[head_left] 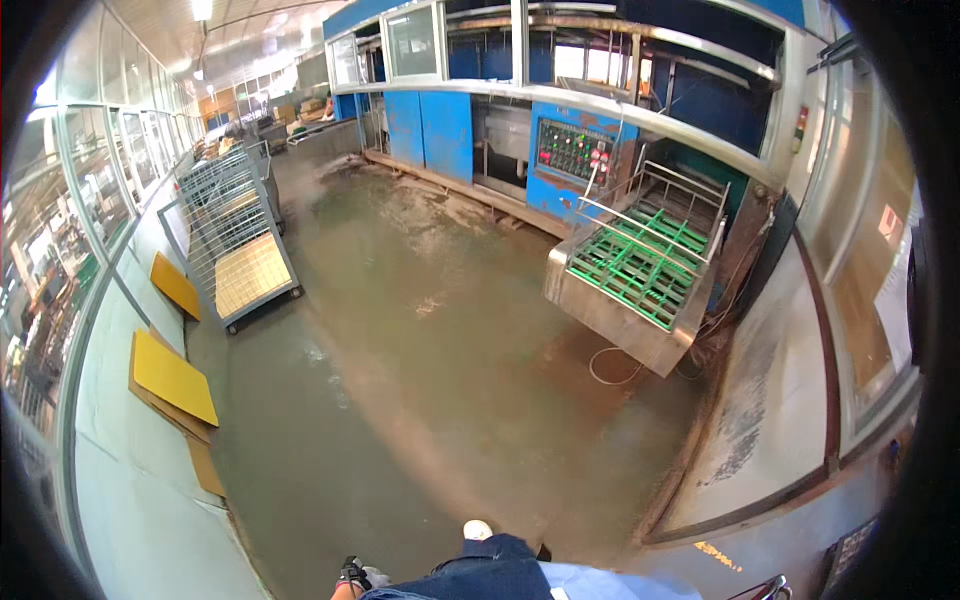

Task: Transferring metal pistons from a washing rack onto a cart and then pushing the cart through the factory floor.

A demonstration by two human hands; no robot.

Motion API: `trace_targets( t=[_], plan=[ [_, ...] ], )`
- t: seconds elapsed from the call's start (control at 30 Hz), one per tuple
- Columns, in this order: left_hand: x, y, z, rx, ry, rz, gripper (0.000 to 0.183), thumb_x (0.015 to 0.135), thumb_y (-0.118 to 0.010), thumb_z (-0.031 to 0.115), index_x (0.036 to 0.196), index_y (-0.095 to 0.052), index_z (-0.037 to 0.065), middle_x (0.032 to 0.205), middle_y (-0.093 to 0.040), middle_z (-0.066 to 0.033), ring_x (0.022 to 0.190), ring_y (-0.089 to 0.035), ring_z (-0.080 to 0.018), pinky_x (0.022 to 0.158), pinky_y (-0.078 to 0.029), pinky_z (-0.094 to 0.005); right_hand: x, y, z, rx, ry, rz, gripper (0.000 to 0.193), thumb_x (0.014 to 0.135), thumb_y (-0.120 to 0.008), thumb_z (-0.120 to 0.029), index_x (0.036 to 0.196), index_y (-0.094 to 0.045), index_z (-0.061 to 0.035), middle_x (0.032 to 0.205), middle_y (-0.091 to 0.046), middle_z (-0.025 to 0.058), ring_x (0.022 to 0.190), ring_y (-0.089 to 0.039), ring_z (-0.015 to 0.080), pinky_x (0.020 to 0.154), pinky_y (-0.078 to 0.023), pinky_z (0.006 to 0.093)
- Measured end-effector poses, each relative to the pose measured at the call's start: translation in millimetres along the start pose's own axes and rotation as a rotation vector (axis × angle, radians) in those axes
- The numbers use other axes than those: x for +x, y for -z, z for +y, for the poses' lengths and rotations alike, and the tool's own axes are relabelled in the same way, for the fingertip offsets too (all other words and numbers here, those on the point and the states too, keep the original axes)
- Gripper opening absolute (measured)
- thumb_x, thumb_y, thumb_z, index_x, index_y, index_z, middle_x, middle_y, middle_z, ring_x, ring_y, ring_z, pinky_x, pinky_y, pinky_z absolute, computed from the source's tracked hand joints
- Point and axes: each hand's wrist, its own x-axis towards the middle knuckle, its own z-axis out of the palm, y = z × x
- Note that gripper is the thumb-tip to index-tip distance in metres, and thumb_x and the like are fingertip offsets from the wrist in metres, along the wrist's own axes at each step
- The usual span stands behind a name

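Observation:
At the lower edge my left hand (372, 578) shows only in part, beside my dark blue trouser leg, with a black band at the wrist and something pale grey over the hand. Its fingers are too small and cut off to read, and I see nothing held in it. My right hand is out of view. One pale shoe tip (477, 529) pokes out on the floor ahead of me. Light blue cloth (610, 582) spreads at the lower edge, right of the trousers.
A blue machine with a control panel (575, 150) stands far right; its steel-framed green rack bed (640, 265) juts into the floor. Wire-mesh trolleys (250, 275) line the left. Yellow boards (175, 375) lean on the left wall. A cable loop (612, 380) lies below the bed.

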Motion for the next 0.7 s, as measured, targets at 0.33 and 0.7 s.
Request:
trace_targets(
  t=[0.33,0.7],
  plan=[
    [139,95,-237,-0.339,0.068,0.094,0.071,0.07,-0.079,0.022,0.137,-0.057,0.019,0.14,-0.059,-0.019,0.138,-0.049,-0.0319,0.113,-0.039,-0.0449,178,514,-110,0.692,0.328,0.521,0.034,0.099,-0.053,-0.033,0.083,-0.071,-0.0087,0.075,-0.069,0.0063,0.071,-0.065,0.0199,0.064,-0.048,0.035],
    [201,542,-386,-0.632,0.278,0.47,0.055,0.088,-0.053,0.047,0.121,-0.07,0.006,0.124,-0.07,-0.0214,0.114,-0.066,-0.0405,0.098,-0.053,-0.0478,284,601,-170,0.104,0.047,0.091,0.042,0.094,-0.058,-0.04,0.114,-0.073,-0.0057,0.115,-0.073,0.0221,0.103,-0.072,0.0358,0.085,-0.058,0.0474]
  ],
)
